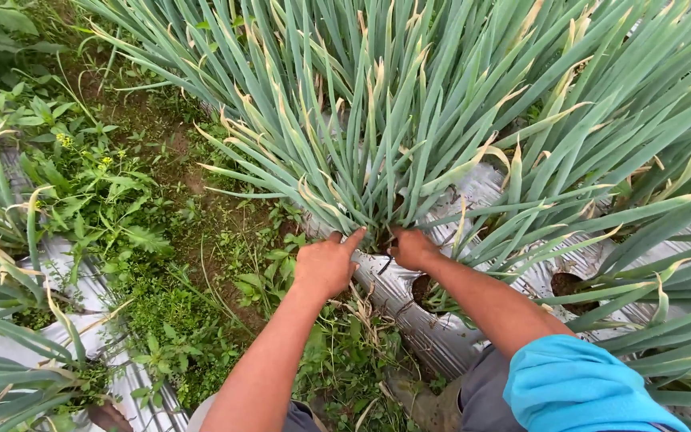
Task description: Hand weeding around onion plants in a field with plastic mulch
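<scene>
At the foot of a tall clump of green onions (pixel 377 136), right where the stalks rise out of a hole in the silver plastic mulch (pixel 409 316), both hands are in the thick of it. The left hand (pixel 327 262) is pressed against the near side of the clump's base, fingers curled in, the forefinger stretched up toward the stalks; whether it truly grips any of them cannot be told, since the leaves hide the fingertips. The right hand (pixel 413 248) sits just beside it, knuckles up, fingers buried among the lower stalks and seemingly clenched around them, though the grasp itself is hidden. Above and beyond both hands the long blue-green leaves fan out, many tipped with yellow. Left of the left hand lies a weedy furrow (pixel 161 264) of bare soil and low green plants. Farther left, well apart, another mulched row (pixel 57 264) carries more onion leaves. Right of the right hand, more clumps stand in their own holes. Below the right forearm, a bright blue sleeve (pixel 577 384) shows.
</scene>
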